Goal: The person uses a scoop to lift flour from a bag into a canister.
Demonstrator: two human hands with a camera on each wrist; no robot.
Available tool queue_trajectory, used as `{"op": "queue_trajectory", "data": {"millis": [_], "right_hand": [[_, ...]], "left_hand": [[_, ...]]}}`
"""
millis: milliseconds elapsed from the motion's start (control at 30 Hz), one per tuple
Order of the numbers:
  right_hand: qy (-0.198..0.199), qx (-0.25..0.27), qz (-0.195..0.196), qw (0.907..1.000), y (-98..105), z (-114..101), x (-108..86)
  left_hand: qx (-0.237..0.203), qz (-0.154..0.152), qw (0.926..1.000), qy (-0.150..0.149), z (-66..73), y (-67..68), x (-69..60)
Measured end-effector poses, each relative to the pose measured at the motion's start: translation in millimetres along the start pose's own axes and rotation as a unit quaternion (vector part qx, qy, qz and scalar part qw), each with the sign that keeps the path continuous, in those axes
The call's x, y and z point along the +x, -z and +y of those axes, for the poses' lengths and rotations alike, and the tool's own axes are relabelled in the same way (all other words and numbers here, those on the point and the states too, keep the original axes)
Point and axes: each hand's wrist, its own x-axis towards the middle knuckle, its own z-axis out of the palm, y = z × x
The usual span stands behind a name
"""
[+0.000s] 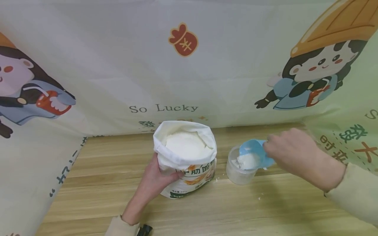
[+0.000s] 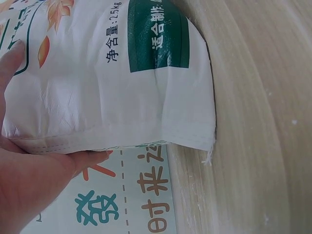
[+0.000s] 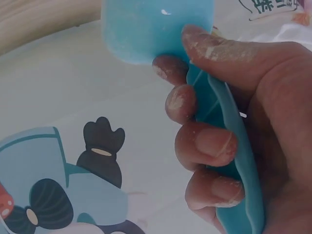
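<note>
A white flour bag [image 1: 192, 178] with a rolled-down rim stands on the table, filled with white flour [image 1: 184, 144]. My left hand [image 1: 157, 178] holds its left side, the thumb across the printed front. In the left wrist view the hand [image 2: 34, 180] grips the bag [image 2: 141, 107] along its stitched edge. My right hand [image 1: 290, 154] grips a blue scoop [image 1: 260, 152] tilted over a clear plastic tub [image 1: 240, 177]. Flour [image 1: 249, 161] lies at the scoop's mouth and in the tub. In the right wrist view, floury fingers [image 3: 207, 141] curl round the scoop's handle [image 3: 248, 180].
The wooden table [image 1: 112, 173] has small flour specks near the tub. A printed cloth [image 1: 124, 65] with cartoon figures covers the back and sides. A black object [image 1: 144, 230] shows beside the left sleeve [image 1: 121, 226].
</note>
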Motion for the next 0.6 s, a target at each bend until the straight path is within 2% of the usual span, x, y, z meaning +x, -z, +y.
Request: {"op": "queue_trajectory", "data": {"millis": [300,600], "right_hand": [[0.000,-0.036,0.018,0.9992,1.3,-3.3,-3.8],[-0.021,0.022,0.023,0.9993,-7.2,9.5,-22.7]], "left_hand": [[-0.011,0.000,0.9999,0.000,0.6,1.0,0.4],[-0.009,0.001,1.0000,0.000,0.6,-0.5,1.2]]}}
